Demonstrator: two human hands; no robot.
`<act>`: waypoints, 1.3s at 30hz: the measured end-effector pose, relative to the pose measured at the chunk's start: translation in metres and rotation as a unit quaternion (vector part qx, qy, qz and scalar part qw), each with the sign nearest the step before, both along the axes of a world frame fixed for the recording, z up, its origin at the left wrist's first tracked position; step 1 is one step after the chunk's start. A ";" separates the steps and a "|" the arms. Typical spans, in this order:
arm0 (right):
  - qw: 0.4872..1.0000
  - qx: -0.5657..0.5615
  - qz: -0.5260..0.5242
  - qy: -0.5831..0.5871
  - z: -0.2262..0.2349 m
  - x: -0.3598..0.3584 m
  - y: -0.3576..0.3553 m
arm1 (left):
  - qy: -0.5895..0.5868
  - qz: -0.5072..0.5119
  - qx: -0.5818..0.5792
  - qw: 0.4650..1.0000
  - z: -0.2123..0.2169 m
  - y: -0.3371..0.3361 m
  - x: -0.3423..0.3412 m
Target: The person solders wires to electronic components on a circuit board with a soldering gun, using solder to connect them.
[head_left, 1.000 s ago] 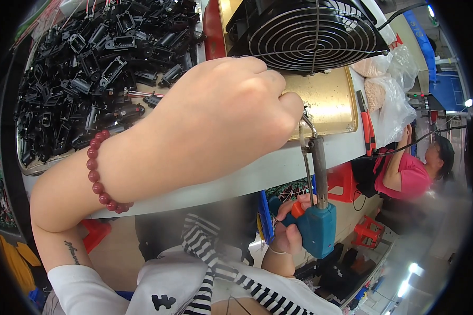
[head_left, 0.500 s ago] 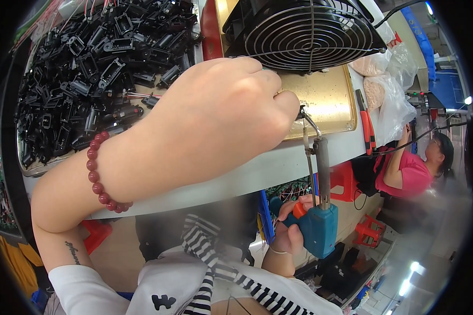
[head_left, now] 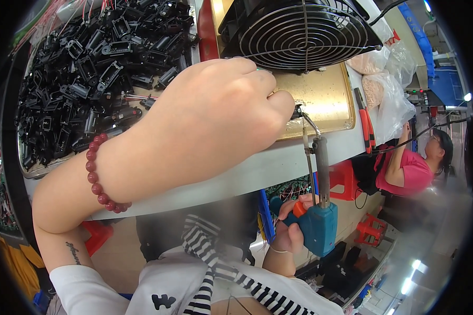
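My left hand (head_left: 231, 105) is closed, its back toward me, over the front of a gold tray (head_left: 326, 100). Past its curled fingers sticks out the end of a small black plastic part (head_left: 297, 112); the rest is hidden. My right hand (head_left: 290, 234) is wrapped round the handle of a teal soldering gun (head_left: 320, 228) with an orange trigger, held upright below the table edge. The gun's bent tip (head_left: 311, 124) and a thin feed tube beside it reach up to the black part, at or very near its end.
A heap of black plastic housings (head_left: 89, 79) fills a tray at the left, with red and white wires. A black fan (head_left: 306, 44) with a wire guard stands on the gold tray. Red-handled pliers (head_left: 366, 123) and plastic bags (head_left: 386, 100) lie at right. Another person (head_left: 407, 168) sits beyond.
My left hand has shifted slightly left, and more of the black part's end shows beside the soldering gun's tip. The right hand and gun have hardly moved.
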State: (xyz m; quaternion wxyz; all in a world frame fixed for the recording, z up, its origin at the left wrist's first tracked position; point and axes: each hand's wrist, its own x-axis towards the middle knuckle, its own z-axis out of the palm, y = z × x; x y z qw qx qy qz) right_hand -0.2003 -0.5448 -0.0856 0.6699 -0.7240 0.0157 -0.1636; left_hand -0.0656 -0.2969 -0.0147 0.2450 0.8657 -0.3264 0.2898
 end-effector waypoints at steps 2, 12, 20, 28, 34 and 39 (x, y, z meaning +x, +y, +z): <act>1.000 -0.010 -0.001 -0.009 -0.002 0.000 -0.001 | 0.000 -0.003 -0.007 1.000 0.000 0.000 0.000; 0.999 0.041 0.007 -0.005 -0.002 -0.002 -0.004 | 0.009 0.005 -0.021 1.000 0.019 -0.001 -0.013; 0.996 0.086 0.003 -0.015 -0.008 -0.003 -0.009 | 0.128 0.106 0.052 0.985 0.046 0.017 -0.013; 0.996 0.086 -0.006 0.010 -0.020 -0.009 -0.018 | 0.220 0.034 0.030 0.974 0.052 0.014 -0.010; 0.993 0.113 -0.008 0.019 -0.027 -0.015 -0.027 | 0.144 0.024 0.080 0.986 0.070 -0.002 -0.013; 0.985 0.166 0.016 -0.055 -0.045 -0.017 -0.033 | 0.076 0.097 0.060 0.991 0.099 0.021 -0.038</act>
